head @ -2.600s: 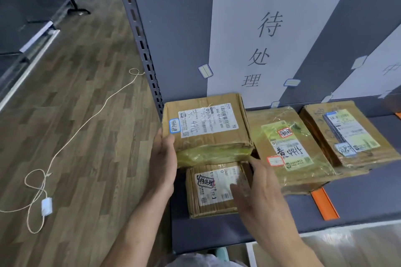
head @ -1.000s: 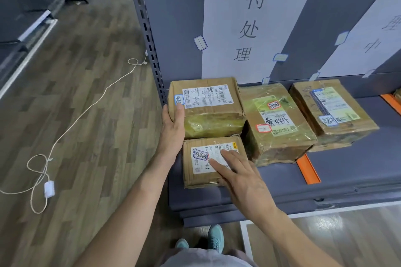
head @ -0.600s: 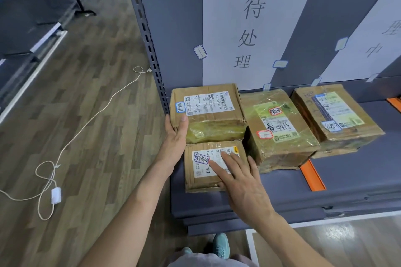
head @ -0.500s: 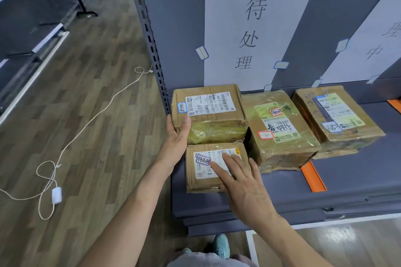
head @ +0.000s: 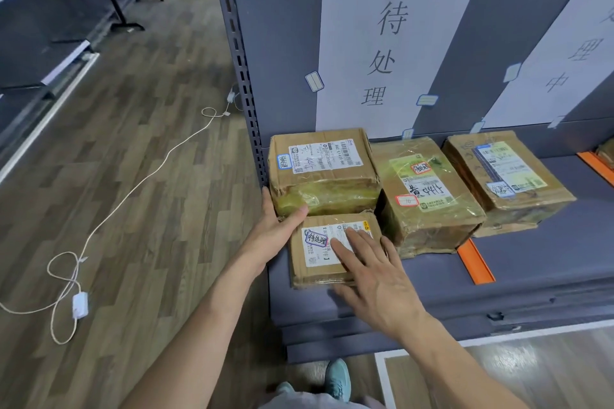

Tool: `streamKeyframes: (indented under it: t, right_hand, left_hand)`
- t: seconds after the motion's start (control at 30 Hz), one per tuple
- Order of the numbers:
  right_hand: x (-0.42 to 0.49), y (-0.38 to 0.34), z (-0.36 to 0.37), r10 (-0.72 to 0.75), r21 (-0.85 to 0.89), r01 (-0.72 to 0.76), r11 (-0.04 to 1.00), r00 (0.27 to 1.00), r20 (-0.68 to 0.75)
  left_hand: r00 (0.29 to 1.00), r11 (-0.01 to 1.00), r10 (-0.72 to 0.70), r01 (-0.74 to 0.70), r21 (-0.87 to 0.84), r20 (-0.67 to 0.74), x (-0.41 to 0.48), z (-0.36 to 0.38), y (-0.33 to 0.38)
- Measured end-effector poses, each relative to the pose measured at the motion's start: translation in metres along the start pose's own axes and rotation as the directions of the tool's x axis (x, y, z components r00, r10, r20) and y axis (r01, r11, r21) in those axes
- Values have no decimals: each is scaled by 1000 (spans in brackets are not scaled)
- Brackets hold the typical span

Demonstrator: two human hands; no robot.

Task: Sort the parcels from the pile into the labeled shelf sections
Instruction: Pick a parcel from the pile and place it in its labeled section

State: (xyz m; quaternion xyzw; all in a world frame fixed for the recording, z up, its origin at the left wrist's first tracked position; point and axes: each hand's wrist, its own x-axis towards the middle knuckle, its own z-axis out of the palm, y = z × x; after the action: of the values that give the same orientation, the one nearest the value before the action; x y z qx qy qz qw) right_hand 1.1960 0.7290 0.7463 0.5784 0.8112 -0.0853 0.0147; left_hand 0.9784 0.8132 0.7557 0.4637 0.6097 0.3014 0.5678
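A small brown parcel (head: 319, 271) with a white label lies near the front of the grey shelf (head: 531, 262). My right hand (head: 372, 276) rests flat on its top with fingers straight. Behind it sits a larger taped parcel (head: 324, 169). My left hand (head: 275, 229) lies open against the left side of both, its thumb on the larger parcel's front face. Two more taped parcels (head: 425, 196) (head: 505, 179) stand to the right. A white paper sign (head: 385, 53) with handwritten characters hangs on the back panel above them.
An orange divider strip (head: 473, 262) marks the section's right edge, with a second sign (head: 571, 53) beyond it. The perforated shelf upright (head: 242, 76) stands at the left. A white cable with an adapter (head: 79, 304) trails across the wooden floor. My teal shoes (head: 337, 378) show below.
My left thumb has slid down from the larger parcel's top corner to its front face. The right hand stays flat on the small parcel. The camera has moved in closer.
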Motion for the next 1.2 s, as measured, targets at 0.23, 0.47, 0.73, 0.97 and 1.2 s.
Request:
streamKeyframes:
  t: [0.23,0.47,0.73,0.97,1.2]
  right_hand:
    - [-13,-2,-10,54,62,-52,997,998,-36]
    - [-36,0,-21,126,126,-107,986,979,-161]
    - [-78,28,-29,212,157,-185,970,961,-180]
    - [-137,83,-29,336,236,-289,928,921,-195]
    - [-231,169,-27,464,211,-428,879,871,-162]
  left_hand:
    - [984,925,147,-102,365,-98,-44,2,-21]
    - [905,725,424,-328,605,-18,-81,18,-27]
    - [885,608,446,-409,680,134,-95,59,-18]
    - [863,554,424,-488,674,275,-109,133,3]
    - [796,432,411,-599,674,444,-131,254,17]
